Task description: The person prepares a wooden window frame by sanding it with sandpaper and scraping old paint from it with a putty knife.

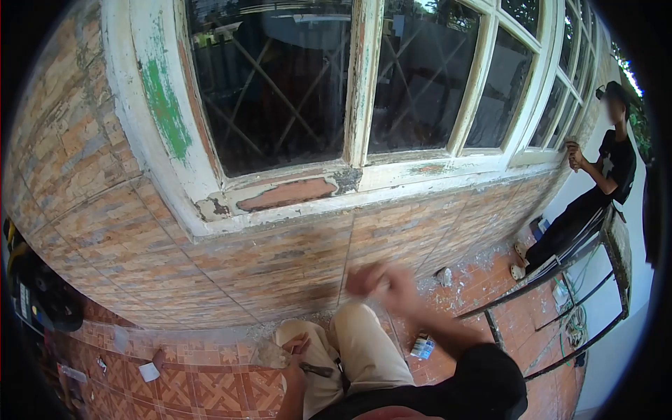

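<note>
I am crouched in light trousers before a brick-patterned tiled wall (280,259) under an old white window frame (364,84) with peeling paint. My right hand (381,282) is raised close to the wall and badly blurred, so whether it holds anything is unclear. My left hand (297,348) rests low by my knee, fingers curled around what looks like a scraper (316,369) with a dark handle and a pale blade end pointing left.
Paint flakes and rubble litter the patterned floor tiles (210,385). A small can (422,346) stands to my right. A metal frame (560,280) leans at the right. Another person (605,168) stands at the far window. Dark gear (42,297) sits at the left.
</note>
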A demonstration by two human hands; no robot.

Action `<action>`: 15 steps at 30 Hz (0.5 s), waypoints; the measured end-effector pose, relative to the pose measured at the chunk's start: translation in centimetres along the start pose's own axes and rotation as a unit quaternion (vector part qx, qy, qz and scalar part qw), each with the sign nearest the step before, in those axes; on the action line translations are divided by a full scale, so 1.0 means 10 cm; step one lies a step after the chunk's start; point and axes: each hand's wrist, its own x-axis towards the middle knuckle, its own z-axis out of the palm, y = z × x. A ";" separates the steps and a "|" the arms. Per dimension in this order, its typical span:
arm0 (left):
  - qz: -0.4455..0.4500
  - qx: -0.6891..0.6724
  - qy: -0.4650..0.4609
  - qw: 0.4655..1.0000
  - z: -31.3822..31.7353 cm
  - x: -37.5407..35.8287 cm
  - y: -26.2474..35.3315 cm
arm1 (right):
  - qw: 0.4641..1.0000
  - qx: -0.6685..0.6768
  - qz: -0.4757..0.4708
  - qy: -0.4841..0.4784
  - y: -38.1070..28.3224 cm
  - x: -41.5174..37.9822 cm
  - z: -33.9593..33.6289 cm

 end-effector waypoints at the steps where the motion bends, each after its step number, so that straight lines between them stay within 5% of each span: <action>1: -0.005 -0.002 0.000 1.000 -0.15 -0.09 -0.07 | 0.970 -0.185 -0.120 0.103 -0.18 0.29 -0.29; 2: -0.041 0.000 0.010 0.999 -0.26 -0.14 -0.15 | 0.956 -0.130 -0.200 0.171 -0.33 0.62 -0.52; 4: -0.103 0.002 0.034 0.994 -0.26 -0.09 -0.11 | 0.842 -0.187 -0.460 0.210 -0.76 1.36 -0.89; 5: -0.101 -0.003 0.034 0.994 -0.21 -0.02 -0.08 | 0.784 -0.294 -0.503 0.212 -1.00 1.63 -1.01; 7: -0.128 -0.053 0.079 0.987 -0.14 0.04 -0.03 | 0.742 -0.363 -0.521 0.214 -1.20 2.18 -1.09; 11: -0.124 -0.036 0.093 0.987 -0.18 0.04 -0.06 | 0.742 -0.447 -0.499 0.009 -1.21 2.81 -0.97; 12: -0.123 -0.032 0.093 0.988 -0.20 0.05 -0.06 | 0.655 -0.497 -0.569 -0.014 -1.14 2.88 -0.94; 15: -0.120 -0.044 0.092 0.987 -0.24 0.02 -0.05 | 0.645 -0.501 -0.569 -0.096 -0.79 2.74 -0.88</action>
